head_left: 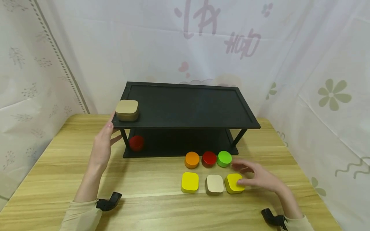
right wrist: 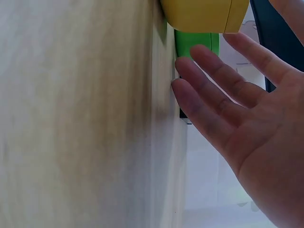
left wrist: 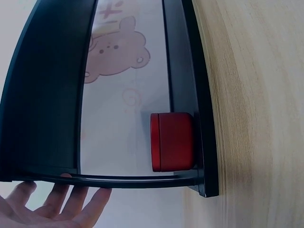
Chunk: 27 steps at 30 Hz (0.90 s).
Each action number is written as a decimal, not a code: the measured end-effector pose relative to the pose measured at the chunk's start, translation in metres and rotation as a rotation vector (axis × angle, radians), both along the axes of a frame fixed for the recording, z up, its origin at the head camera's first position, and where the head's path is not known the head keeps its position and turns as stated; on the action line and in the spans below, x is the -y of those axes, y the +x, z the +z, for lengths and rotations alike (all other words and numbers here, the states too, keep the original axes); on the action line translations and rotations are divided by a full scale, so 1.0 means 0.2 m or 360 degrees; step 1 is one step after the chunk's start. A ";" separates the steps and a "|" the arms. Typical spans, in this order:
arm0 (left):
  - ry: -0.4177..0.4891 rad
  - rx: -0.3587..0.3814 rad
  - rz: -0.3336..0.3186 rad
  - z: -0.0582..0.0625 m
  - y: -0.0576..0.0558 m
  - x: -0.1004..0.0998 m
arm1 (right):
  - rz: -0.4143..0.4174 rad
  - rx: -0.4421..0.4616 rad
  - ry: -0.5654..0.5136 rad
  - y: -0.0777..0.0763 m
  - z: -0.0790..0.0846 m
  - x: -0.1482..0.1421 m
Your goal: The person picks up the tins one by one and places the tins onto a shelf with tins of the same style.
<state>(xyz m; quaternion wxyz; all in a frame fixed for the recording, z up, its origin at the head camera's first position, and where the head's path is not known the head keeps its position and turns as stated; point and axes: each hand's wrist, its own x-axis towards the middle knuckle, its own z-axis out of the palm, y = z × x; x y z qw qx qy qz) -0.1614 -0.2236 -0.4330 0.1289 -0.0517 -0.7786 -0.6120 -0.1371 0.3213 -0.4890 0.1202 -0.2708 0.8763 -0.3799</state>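
Holds out the right hand [head_left: 257, 175] just beside a yellow square box with rounded corners [head_left: 232, 183], at the right end of the near row on the pale wooden worktop [head_left: 144, 205]. Has the thumb at its right edge and loose, nearly straight fingers past it, near a green round box [head_left: 224, 158]. Does not curl them round the yellow box; cannot tell touching from almost touching.

See, going left in that row, a beige square box [head_left: 215, 184] and another yellow square box [head_left: 189, 182]. See left of the green one a red round box [head_left: 209, 159] and an orange round box [head_left: 192, 160].

Rests the left hand [head_left: 101, 146] against the left end of a black two-level shelf [head_left: 188, 106], with fingers spread, just beside a tan square box [head_left: 127, 110] on top. Find a dark red round box [head_left: 136, 143] at the left of the lower board.

See only in the left wrist view its lid line and, between the boards, a pink bear face [left wrist: 114, 52]. See only in the right wrist view the right palm.

Stretches the left arm forward; angles the right arm in from the lower right.
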 end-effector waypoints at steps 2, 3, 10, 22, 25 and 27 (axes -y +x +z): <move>-0.0012 -0.0009 0.0002 0.00 0.00 0.00 | 0.0010 -0.0001 0.0009 0.00 0.00 0.00; -0.0022 -0.0013 0.0005 0.00 0.00 0.00 | 0.0013 -0.0002 0.0018 0.01 0.00 0.01; -0.0036 -0.0019 0.0009 -0.01 -0.01 0.00 | 0.0032 0.0021 0.0096 0.02 0.02 0.02; 0.0004 0.0001 0.0023 0.00 0.00 0.00 | 0.0150 -0.0054 0.0149 0.04 0.02 0.03; 0.0001 -0.0003 0.0025 0.00 0.00 0.00 | 0.0155 -0.0057 0.0179 0.05 0.02 0.04; -0.0007 -0.0009 0.0027 0.00 0.00 0.00 | 0.0144 -0.0044 0.0189 0.05 0.03 0.04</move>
